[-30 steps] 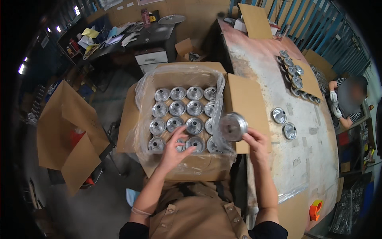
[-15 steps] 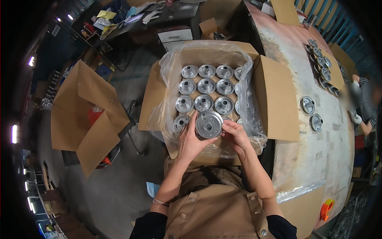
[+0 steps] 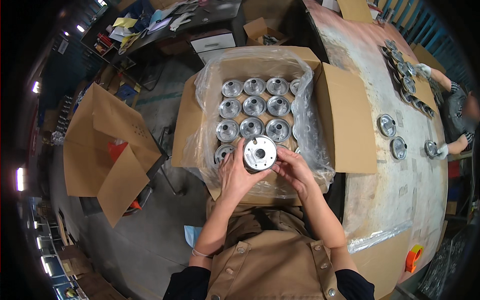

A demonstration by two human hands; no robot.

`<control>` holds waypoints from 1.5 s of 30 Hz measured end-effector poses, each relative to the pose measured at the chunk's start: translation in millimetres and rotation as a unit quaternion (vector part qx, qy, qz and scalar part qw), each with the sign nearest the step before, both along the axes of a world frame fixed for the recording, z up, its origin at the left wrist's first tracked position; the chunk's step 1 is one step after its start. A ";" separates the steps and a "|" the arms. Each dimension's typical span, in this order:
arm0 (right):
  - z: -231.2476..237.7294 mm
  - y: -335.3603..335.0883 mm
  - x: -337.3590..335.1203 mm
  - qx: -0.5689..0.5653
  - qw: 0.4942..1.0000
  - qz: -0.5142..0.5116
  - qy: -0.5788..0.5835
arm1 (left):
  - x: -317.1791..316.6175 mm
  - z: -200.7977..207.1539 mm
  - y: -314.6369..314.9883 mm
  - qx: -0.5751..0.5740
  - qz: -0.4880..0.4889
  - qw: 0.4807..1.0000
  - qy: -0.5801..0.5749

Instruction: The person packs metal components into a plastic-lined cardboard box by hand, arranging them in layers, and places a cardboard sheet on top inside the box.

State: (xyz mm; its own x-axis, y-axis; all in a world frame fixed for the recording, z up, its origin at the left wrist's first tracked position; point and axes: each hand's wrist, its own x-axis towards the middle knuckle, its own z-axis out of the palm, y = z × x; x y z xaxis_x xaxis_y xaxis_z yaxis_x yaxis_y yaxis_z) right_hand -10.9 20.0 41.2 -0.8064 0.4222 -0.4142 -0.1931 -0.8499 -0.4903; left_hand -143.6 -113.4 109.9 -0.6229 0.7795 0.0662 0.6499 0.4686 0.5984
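Note:
A round silver metal part (image 3: 252,162) with a hole in its middle and small holes around it is held up over the near end of a cardboard box (image 3: 320,62). My left hand (image 3: 234,175) wraps its left side and underside with thumb and fingers. At its right edge, the bent fingers of my right hand (image 3: 295,170) touch or pinch the rim; their exact hold is partly hidden. Rows of similar metal parts (image 3: 254,106) with raised centre tubes lie on brown cardboard inside the box, which is lined with a clear plastic bag (image 3: 212,82).
On the right stands a long worn table (image 3: 365,210) with two metal parts (image 3: 392,135), more in a cluster, and an orange tape roll (image 3: 413,258). A co-worker's gloved hand (image 3: 442,151) touches one part there. An open carton (image 3: 85,165) stands at left.
The metal part has tilted in my hands, so its flat face looks brighter and fuller. At the right, the co-worker's gloved hands have moved in over the table, one at a metal part.

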 end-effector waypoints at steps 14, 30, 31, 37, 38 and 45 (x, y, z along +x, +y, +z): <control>-0.2 3.8 2.5 0.000 0.999 -0.004 0.046 | 1.7 6.1 3.9 -0.017 -0.018 0.997 0.066; 60.6 29.2 -2.5 0.783 0.567 -0.131 -0.222 | -35.1 5.3 30.1 0.032 -0.083 0.995 0.033; 69.6 52.5 0.5 0.850 0.441 -0.148 -0.245 | -43.2 7.1 34.1 0.036 -0.087 0.993 0.067; 4.6 187.7 22.9 0.786 0.340 -0.042 -0.514 | -95.9 -3.0 83.4 -0.007 -0.075 0.990 0.123; -0.4 193.7 19.7 0.750 0.340 0.002 -0.568 | -105.3 -5.0 89.7 -0.024 -0.063 0.990 0.122; -6.7 200.1 18.6 0.726 0.395 0.007 -0.564 | -157.7 -46.3 142.8 -0.099 -0.037 0.983 0.152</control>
